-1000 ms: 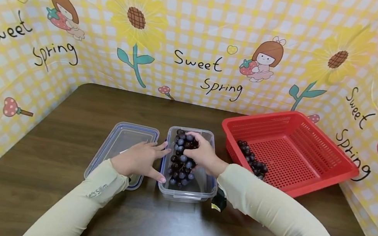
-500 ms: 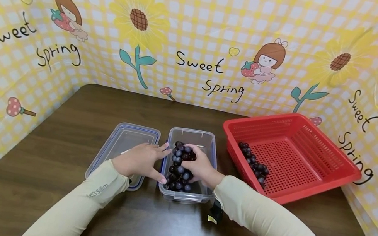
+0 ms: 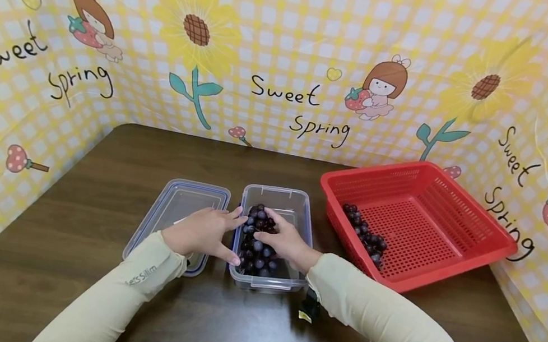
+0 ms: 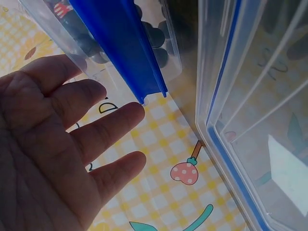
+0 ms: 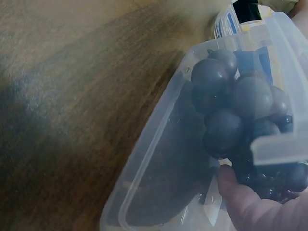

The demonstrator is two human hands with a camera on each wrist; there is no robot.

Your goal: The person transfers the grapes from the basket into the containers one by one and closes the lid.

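Note:
A bunch of dark grapes (image 3: 257,248) lies inside the clear plastic container (image 3: 305,219), along its left side. My right hand (image 3: 288,243) reaches into the container and holds the bunch from the right, thumb and index finger on either side of some grapes. In the right wrist view a finger (image 5: 240,197) touches the lower grapes (image 5: 224,127). My left hand (image 3: 203,232) has its fingers spread at the container's left edge, above part of the lid. The left wrist view shows these fingers near the blue clip (image 4: 120,43), whether touching I cannot tell.
The clear lid (image 3: 145,230) with a blue seal lies left of the container. A red perforated basket (image 3: 430,228) stands to the right, with another bunch of grapes (image 3: 365,235) along its left wall. Patterned cloth (image 3: 293,43) rises behind the brown table (image 3: 71,215).
My right hand has moved the grapes nearer to me and leftward inside the container, and they sit lower now. The left hand has stayed nearly still.

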